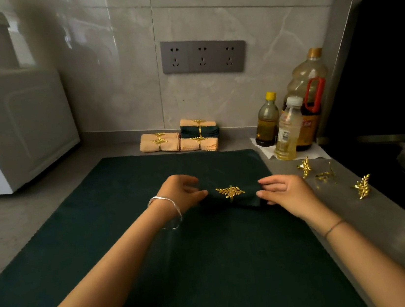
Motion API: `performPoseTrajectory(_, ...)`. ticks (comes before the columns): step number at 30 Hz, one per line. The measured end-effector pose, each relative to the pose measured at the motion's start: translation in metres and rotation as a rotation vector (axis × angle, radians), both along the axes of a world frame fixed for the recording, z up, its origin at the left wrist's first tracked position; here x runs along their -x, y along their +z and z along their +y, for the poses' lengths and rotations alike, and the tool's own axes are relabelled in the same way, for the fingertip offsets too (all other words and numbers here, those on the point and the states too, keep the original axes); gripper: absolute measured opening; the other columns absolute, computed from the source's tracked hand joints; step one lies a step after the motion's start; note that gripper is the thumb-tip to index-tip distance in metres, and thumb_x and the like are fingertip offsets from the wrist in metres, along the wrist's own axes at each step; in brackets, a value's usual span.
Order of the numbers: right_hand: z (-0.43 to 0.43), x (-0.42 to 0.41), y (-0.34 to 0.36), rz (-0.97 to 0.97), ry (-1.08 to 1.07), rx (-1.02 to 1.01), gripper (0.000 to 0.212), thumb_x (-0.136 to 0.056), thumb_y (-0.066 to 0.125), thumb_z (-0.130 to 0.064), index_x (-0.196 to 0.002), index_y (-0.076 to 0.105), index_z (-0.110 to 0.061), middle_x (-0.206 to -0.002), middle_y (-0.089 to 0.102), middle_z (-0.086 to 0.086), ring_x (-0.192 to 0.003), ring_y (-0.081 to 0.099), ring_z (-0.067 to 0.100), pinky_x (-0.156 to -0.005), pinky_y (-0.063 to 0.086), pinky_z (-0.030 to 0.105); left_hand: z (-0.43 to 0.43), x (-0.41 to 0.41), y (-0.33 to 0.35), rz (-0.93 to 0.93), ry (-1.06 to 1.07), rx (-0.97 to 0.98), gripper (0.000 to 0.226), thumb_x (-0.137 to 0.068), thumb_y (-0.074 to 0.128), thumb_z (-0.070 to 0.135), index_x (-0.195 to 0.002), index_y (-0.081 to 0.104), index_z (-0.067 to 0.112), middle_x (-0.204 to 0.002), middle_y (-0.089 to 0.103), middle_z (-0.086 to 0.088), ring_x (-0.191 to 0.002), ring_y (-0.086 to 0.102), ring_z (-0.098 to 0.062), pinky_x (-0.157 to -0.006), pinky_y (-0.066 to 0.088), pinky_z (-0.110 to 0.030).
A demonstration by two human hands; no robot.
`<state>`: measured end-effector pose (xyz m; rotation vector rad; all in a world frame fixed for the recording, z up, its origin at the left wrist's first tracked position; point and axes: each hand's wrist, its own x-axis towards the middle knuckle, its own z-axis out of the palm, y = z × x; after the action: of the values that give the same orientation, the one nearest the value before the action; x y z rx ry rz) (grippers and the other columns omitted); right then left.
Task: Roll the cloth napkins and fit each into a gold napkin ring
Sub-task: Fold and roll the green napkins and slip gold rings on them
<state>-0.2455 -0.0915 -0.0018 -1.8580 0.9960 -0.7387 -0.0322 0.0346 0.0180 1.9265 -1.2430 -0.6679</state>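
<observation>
Head view: a rolled green napkin (248,200) lies crosswise over the far right part of a dark green cloth (157,249) spread on the grey worktop (24,218). A gold leaf ring (230,192) sits around its middle, leaf side up. The left hand (180,195) pinches the roll's left end between thumb and curled fingers; a silver bangle (169,210) circles that wrist. The right hand (288,193) pinches the right end the same way.

At the worktop's back edge, against the tiled wall, lie 4 ringed napkins (197,134): 1 peach roll on the left, and just beside it a stack of peach, green and peach.

Along the right edge, off the cloth, lie 3 loose gold rings (361,186). Behind them, in the back right corner, stand 3 oil bottles (288,131). A white appliance (17,126) stands at the left edge. A grey socket panel (203,56) is on the wall.
</observation>
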Motion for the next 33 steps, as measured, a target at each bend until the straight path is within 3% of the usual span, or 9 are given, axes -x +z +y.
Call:
performPoseTrajectory(6, -0.014, -0.038, 0.009, -0.179, -0.125, -0.044, 0.016, -0.08, 0.07, -0.005, -0.083, 0.063, -0.019, -0.093, 0.068, 0.005, -0.083, 0.064, 0.01, -0.063, 0.053, 0.015, -0.011, -0.017, 0.001, 0.529, 0.143, 0.117, 0.036, -0.094, 0.048, 0.004, -0.129, 0.052, 0.012, -0.123, 0.053, -0.012, -0.111, 0.054, -0.025, -0.098, 0.046, -0.036)
performPoseTrajectory(12, -0.035, -0.126, 0.039, -0.253, -0.09, 0.033, 0.027, -0.091, 0.057, -0.007, -0.115, 0.065, -0.014, -0.109, 0.06, -0.004, -0.093, 0.057, 0.006, -0.083, 0.048, 0.021, -0.039, -0.083, 0.013, 0.437, 0.209, 0.23, 0.034, -0.093, 0.042, -0.003, -0.117, 0.058, 0.015, -0.113, 0.053, -0.011, -0.105, 0.053, -0.025, -0.101, 0.043, -0.039)
performPoseTrajectory(16, -0.062, -0.199, 0.059, -0.266, 0.056, -0.032, 0.043, -0.094, 0.049, -0.002, -0.135, 0.049, -0.017, -0.138, 0.049, 0.0, -0.127, 0.045, 0.016, -0.1, 0.039, 0.026, -0.071, -0.144, 0.034, 0.337, 0.297, 0.349, 0.044, -0.087, 0.037, -0.016, -0.121, 0.058, 0.002, -0.106, 0.057, -0.013, -0.095, 0.055, -0.026, -0.089, 0.043, -0.031)
performPoseTrajectory(19, -0.095, -0.253, 0.063, -0.195, 0.15, 0.023, 0.051, -0.095, 0.043, 0.001, -0.143, 0.037, -0.014, -0.148, 0.037, 0.005, -0.137, 0.034, 0.018, -0.109, 0.031, 0.029, -0.095, -0.183, 0.05, 0.321, 0.338, 0.404, 0.046, -0.09, 0.035, -0.014, -0.125, 0.055, 0.007, -0.098, 0.057, -0.01, -0.086, 0.051, -0.021, -0.077, 0.042, -0.021)
performPoseTrajectory(22, -0.128, -0.295, 0.056, -0.101, 0.148, 0.145, 0.051, -0.094, 0.043, -0.001, -0.144, 0.035, -0.014, -0.148, 0.037, 0.007, -0.133, 0.039, 0.019, -0.112, 0.028, 0.033, -0.121, -0.21, 0.056, 0.283, 0.344, 0.432, 0.05, -0.09, 0.032, -0.016, -0.131, 0.05, 0.007, -0.116, 0.058, -0.02, -0.111, 0.053, -0.035, -0.092, 0.042, -0.031)
performPoseTrajectory(24, -0.148, -0.313, 0.046, 0.049, 0.114, 0.272, 0.05, -0.095, 0.042, -0.011, -0.144, 0.035, -0.02, -0.15, 0.035, 0.006, -0.127, 0.04, 0.016, -0.111, 0.02, 0.037, -0.138, -0.224, 0.053, 0.257, 0.345, 0.415, 0.049, -0.089, 0.031, -0.017, -0.132, 0.048, 0.0, -0.122, 0.053, -0.022, -0.119, 0.047, -0.035, -0.096, 0.04, -0.027)
performPoseTrajectory(26, -0.162, -0.324, 0.04, 0.233, 0.07, 0.41, 0.049, -0.096, 0.04, -0.018, -0.145, 0.033, -0.019, -0.153, 0.027, 0.007, -0.142, 0.018, 0.02, -0.115, -0.001, 0.041, -0.155, -0.237, 0.046, 0.231, 0.324, 0.391, 0.047, -0.089, 0.031, -0.017, -0.131, 0.048, -0.003, -0.111, 0.05, -0.015, -0.107, 0.048, -0.029, -0.081, 0.043, -0.019)
performPoseTrajectory(28, -0.17, -0.327, 0.034, 0.372, 0.054, 0.532, 0.049, -0.097, 0.038, -0.022, -0.145, 0.032, -0.017, -0.154, 0.024, 0.007, -0.146, 0.003, 0.018, -0.114, -0.012, 0.039, -0.169, -0.246, 0.035, 0.248, 0.31, 0.36, 0.044, -0.089, 0.033, -0.015, -0.127, 0.051, 0.0, -0.106, 0.048, -0.012, -0.104, 0.047, -0.028, -0.08, 0.04, -0.023)
performPoseTrajectory(33, -0.173, -0.325, 0.02, 0.571, 0.041, 0.77, 0.051, -0.098, 0.037, -0.027, -0.146, 0.027, -0.018, -0.152, 0.025, 0.002, -0.144, 0.004, 0.02, -0.115, -0.012, 0.042, -0.181, -0.249, 0.009, 0.191, 0.31, 0.28, 0.048, -0.091, 0.037, -0.01, -0.137, 0.041, 0.004, -0.13, 0.048, -0.019, -0.122, 0.044, -0.031, -0.086, 0.034, -0.02)
